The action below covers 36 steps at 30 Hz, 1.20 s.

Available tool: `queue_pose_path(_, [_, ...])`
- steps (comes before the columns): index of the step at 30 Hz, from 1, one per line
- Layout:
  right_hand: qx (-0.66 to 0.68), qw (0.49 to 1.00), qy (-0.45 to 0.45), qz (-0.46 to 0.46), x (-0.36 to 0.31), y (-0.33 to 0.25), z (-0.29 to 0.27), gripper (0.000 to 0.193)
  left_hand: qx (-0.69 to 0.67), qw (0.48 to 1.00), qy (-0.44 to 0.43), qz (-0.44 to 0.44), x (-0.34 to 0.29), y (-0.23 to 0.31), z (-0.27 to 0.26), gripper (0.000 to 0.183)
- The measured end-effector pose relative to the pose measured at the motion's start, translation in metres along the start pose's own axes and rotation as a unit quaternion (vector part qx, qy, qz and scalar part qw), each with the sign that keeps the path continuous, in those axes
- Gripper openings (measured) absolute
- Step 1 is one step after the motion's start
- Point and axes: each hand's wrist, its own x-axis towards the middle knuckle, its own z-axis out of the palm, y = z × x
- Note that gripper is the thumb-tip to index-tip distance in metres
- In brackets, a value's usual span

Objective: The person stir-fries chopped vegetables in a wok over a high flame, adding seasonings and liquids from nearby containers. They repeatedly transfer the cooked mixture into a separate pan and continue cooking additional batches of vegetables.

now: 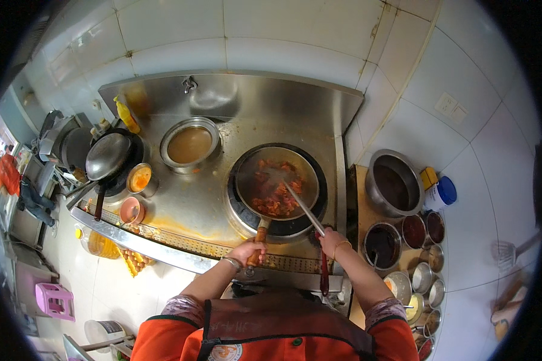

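Ahead lies the wok (245, 185), left hand (247, 251) gripping its handle (262, 233), right hand (333, 242) a utensil (304, 207).

Lettering (250, 329) on apron (307, 310); unreadable

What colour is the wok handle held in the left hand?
The wok handle is brown, showing best in the head view.

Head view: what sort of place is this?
Probably a restaurant kitchen: a wok on a steel cooktop, a pot of brown liquid and clustered sauce containers alongside.
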Motion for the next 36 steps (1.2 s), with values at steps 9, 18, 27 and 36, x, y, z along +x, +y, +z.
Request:
queue_pose_path(9, [0.117, 0.982, -0.122, -0.087, -0.038, 0.025, 0.011, 0.033, 0.025, 0.999, 0.01, 0.024, -0.007, 0.0, -0.002, 0.007])
queue_pose_path(18, [0.092, 0.993, 0.07, -0.01, 0.028, -0.036, 0.014, 0.035, 0.035, 0.999, 0.027, 0.01, -0.009, 0.001, -0.003, 0.006])
queue_pose_path(27, [0.025, 0.996, -0.063, -0.061, -0.05, 0.035, -0.001, 0.034, 0.037, 0.999, 0.003, -0.005, -0.007, 0.003, -0.004, 0.009])
queue_pose_path(36, [0.0, 0.998, 0.015, -0.06, -0.09, 0.041, -0.025, 0.034, 0.14, 0.988, -0.039, 0.049, -0.098, -0.019, 0.03, 0.007])
